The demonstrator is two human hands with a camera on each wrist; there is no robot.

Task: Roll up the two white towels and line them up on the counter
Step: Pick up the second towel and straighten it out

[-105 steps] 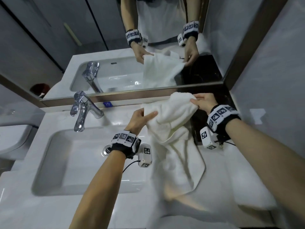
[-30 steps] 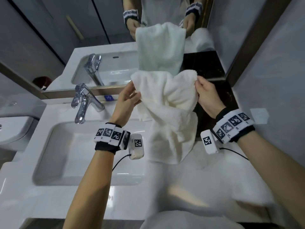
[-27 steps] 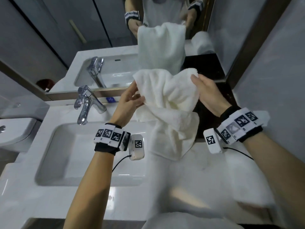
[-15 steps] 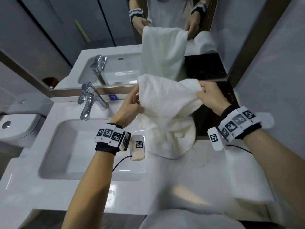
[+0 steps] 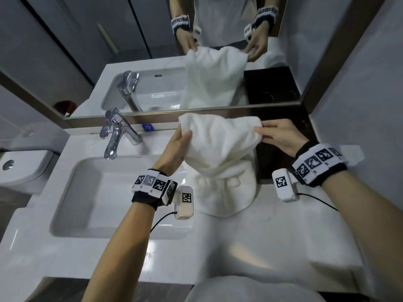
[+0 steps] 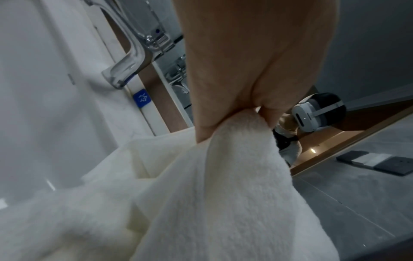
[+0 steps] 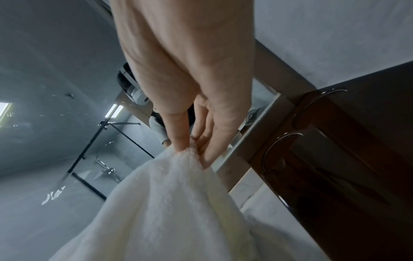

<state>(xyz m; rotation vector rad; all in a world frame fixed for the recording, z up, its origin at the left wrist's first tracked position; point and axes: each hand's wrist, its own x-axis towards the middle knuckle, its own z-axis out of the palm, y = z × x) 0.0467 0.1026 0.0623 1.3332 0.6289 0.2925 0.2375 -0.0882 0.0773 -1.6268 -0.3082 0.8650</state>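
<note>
Towel [image 5: 220, 147] hangs between left hand [image 5: 174, 149] and right hand [image 5: 281, 138], both pinching its top corners.

sink [image 5: 72, 192] left in desk [image 5: 272, 232], faucet [image 5: 115, 136] behind it, mirror [image 5: 152, 51] along back; towel [image 5: 220, 149] right of sink, lower end on desk, tray [image 5: 270, 162] to its right, toilet [image 5: 19, 168] far left

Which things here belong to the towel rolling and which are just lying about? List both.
Part of the job:
- towel, held up by its top corners
- left hand, pinching one corner
- right hand, pinching the other
- counter, where the towel's lower end rests

Just there:
- tap
- sink
- mirror
- toilet
- blue sticker
</note>
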